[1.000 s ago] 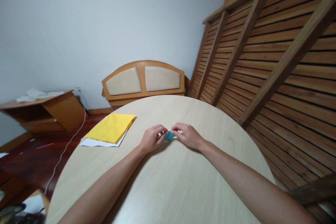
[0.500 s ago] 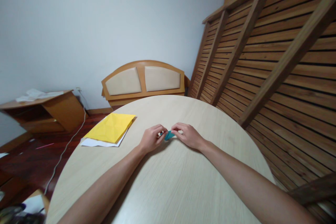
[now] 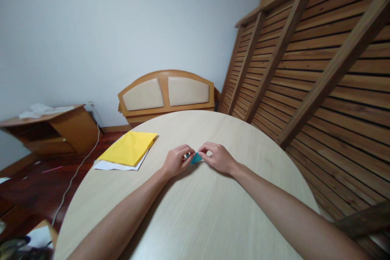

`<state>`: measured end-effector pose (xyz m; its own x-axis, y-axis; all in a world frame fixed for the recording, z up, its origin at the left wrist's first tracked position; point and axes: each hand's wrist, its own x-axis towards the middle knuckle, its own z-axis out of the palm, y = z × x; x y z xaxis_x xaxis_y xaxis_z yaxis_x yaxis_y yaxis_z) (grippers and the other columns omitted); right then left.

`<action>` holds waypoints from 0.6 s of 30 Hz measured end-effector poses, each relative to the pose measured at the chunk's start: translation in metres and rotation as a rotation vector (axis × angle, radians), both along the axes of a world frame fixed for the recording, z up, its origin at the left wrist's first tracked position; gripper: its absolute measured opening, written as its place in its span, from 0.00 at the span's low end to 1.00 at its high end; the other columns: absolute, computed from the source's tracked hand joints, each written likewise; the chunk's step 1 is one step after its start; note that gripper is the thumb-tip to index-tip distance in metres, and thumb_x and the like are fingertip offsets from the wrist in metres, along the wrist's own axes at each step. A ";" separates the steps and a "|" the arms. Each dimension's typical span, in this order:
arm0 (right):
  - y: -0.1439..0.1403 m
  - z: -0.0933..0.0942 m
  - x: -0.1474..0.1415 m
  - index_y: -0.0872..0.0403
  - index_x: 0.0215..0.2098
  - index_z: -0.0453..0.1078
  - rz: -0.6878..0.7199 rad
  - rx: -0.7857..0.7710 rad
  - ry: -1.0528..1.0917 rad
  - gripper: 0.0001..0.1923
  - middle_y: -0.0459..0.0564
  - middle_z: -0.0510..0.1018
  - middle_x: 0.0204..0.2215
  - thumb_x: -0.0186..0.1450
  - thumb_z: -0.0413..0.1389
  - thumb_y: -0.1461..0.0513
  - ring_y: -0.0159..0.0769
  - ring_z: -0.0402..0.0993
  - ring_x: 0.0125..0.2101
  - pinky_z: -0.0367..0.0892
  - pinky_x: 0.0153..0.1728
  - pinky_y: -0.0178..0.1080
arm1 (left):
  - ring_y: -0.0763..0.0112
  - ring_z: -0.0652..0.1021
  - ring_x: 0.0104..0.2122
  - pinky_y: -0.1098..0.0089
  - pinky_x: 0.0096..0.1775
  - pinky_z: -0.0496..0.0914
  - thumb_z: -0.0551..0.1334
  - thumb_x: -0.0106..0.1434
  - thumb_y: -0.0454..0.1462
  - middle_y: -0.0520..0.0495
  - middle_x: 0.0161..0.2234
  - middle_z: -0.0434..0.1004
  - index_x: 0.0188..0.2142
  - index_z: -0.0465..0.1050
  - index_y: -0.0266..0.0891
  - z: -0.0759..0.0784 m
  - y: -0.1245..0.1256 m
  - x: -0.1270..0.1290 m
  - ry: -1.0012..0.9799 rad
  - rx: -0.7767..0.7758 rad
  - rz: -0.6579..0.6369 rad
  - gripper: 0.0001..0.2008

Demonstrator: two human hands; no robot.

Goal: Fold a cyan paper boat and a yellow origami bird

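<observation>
Between my two hands is a small teal piece of folded paper (image 3: 196, 158), just over the round table (image 3: 195, 219). My left hand (image 3: 178, 160) pinches its left side between thumb and fingers. On the opposite side, my right hand (image 3: 218, 157) grips the upper right edge with thumb and fingertips. Much of the folded paper is covered by my fingers, so its full shape cannot be made out.
Creased yellow paper (image 3: 129, 148) lies over a white sheet (image 3: 115, 165) on the table's left side. Beyond the table stands a padded headboard (image 3: 166, 93). Wooden slats (image 3: 304, 77) lean along the right. A low cabinet (image 3: 73, 128) and a cable (image 3: 74, 174) are at left.
The fingertips of my right hand have shifted slightly left along the teal folded paper, closer to my left hand. My left hand stays nearly still.
</observation>
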<state>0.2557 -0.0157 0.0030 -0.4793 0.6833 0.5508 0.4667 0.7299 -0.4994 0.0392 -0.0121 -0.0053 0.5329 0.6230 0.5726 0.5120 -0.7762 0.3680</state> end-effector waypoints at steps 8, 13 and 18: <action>-0.002 0.002 0.000 0.53 0.33 0.72 -0.012 -0.007 -0.010 0.05 0.46 0.77 0.30 0.67 0.56 0.64 0.34 0.73 0.32 0.64 0.35 0.36 | 0.75 0.75 0.28 0.76 0.30 0.70 0.56 0.70 0.37 0.47 0.33 0.76 0.37 0.74 0.38 0.000 0.000 -0.001 0.012 -0.010 -0.002 0.09; -0.002 0.002 0.000 0.53 0.32 0.72 -0.014 -0.001 -0.021 0.06 0.46 0.77 0.30 0.67 0.55 0.64 0.34 0.72 0.32 0.63 0.35 0.36 | 0.75 0.76 0.28 0.75 0.31 0.71 0.56 0.69 0.38 0.46 0.33 0.77 0.37 0.75 0.38 0.000 -0.001 0.000 0.011 0.001 0.000 0.10; -0.003 0.003 0.001 0.53 0.32 0.72 -0.020 -0.009 -0.035 0.06 0.46 0.77 0.29 0.66 0.55 0.65 0.33 0.72 0.32 0.63 0.34 0.36 | 0.75 0.76 0.28 0.76 0.31 0.71 0.56 0.69 0.38 0.46 0.33 0.77 0.37 0.75 0.38 0.001 -0.001 0.000 0.021 0.005 0.004 0.10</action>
